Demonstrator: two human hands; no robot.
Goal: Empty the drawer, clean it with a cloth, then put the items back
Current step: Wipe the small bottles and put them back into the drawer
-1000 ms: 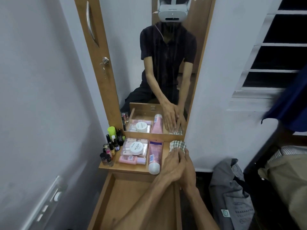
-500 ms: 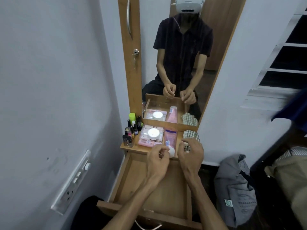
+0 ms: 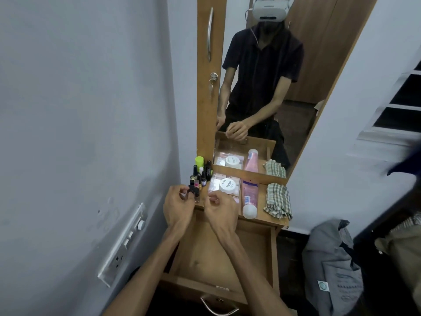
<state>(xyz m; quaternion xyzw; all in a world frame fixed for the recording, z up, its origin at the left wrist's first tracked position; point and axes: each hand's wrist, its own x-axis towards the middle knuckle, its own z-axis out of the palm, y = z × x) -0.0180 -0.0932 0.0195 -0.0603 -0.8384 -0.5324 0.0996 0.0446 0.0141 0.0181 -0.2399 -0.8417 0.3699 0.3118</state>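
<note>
The wooden drawer (image 3: pixel 227 258) is pulled out below me and has nothing in it. On the shelf above it, several small nail polish bottles (image 3: pixel 199 176) stand at the left. Beside them are a clear box with a white jar (image 3: pixel 227 185), a pink tube (image 3: pixel 249 197) lying flat, and a crumpled checked cloth (image 3: pixel 278 200) at the right. My left hand (image 3: pixel 177 206) pinches the black cap of the front small bottle (image 3: pixel 195 193), which still stands on the shelf. Just in front of the clear box, my right hand (image 3: pixel 219 208) hovers with fingers curled around nothing.
A mirror (image 3: pixel 273 87) behind the shelf reflects me and the items. The grey wall with a switch panel (image 3: pixel 123 245) is close on the left. A grey bag (image 3: pixel 332 265) sits on the floor at the right. The drawer handle (image 3: pixel 216 309) is at the bottom.
Both hands let go of the checked cloth, which stays on the shelf's right end, and moved left. The left hand has reached the small bottles.
</note>
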